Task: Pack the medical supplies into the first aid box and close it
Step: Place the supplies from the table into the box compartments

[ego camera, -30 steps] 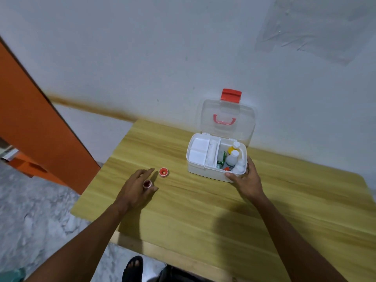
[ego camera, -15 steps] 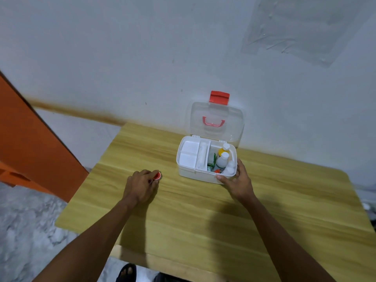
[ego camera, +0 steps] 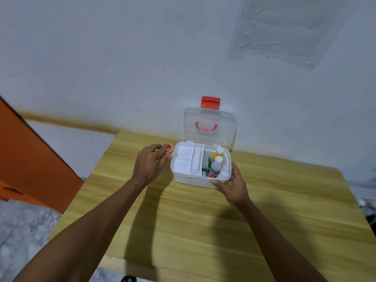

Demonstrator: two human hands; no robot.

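Note:
The white first aid box (ego camera: pixel 189 180) stands open on the wooden table (ego camera: pixel 203 220). Its clear lid (ego camera: pixel 227 127), with a red latch (ego camera: pixel 210 102) and a red handle, leans back toward the wall. Inside, a white tray fills the left part, and on the right are white bottles (ego camera: pixel 216 164), a yellow bottle (ego camera: pixel 218 154) and green packets. My left hand (ego camera: pixel 150 163) is lifted beside the box's left edge, with a small red round tape roll (ego camera: pixel 168 148) pinched in its fingertips. My right hand (ego camera: pixel 232 184) grips the box's front right corner.
An orange panel (ego camera: pixel 30 163) stands to the left of the table. The white wall rises right behind the box. The table's left and near edges drop to a grey marbled floor (ego camera: pixel 20 231).
My left hand closed on the red tape roll on the table, lifted it and carried it right, up to the box's left edge. My right hand stayed on the box.

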